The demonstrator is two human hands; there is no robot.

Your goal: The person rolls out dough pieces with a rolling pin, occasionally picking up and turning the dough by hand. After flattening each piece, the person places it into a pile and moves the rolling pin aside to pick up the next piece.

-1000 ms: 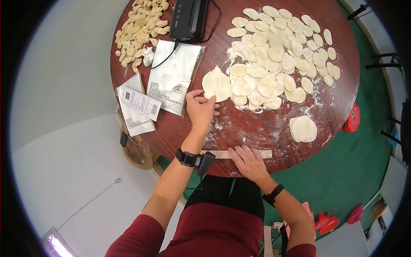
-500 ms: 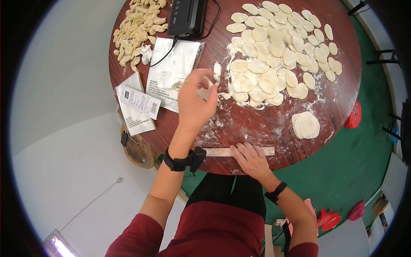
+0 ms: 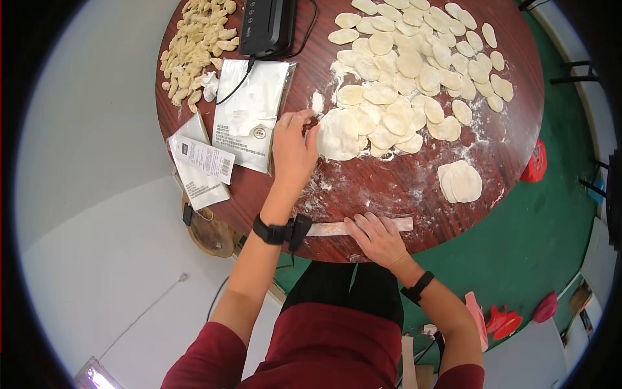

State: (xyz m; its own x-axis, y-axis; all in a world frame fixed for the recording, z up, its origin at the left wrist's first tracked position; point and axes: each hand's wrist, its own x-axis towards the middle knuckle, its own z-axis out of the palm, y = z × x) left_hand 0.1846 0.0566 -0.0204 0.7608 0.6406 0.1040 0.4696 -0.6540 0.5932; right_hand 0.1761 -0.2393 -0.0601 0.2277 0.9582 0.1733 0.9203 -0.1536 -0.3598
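My left hand is just left of a large round dough wrapper, its thumb and forefinger apart with nothing between them. That wrapper lies at the near-left edge of a spread of many dough wrappers, overlapping some of them. My right hand holds a floury wooden rolling pin near the table's front edge, fingers bent over its right part. The pin's left end is hidden behind my left wrist strap. To the right, a small stack of dough wrappers sits on the floured wood.
Small dough pieces are heaped at the far left of the round table. Beside them are a black appliance with a cord, a white plastic packet and a labelled packet. A wooden stool stands below the left edge.
My left hand has opened and moved slightly left. The large wrapper now lies flat at the near-left edge of the spread. My right hand stays on the rolling pin. The view has shifted a little.
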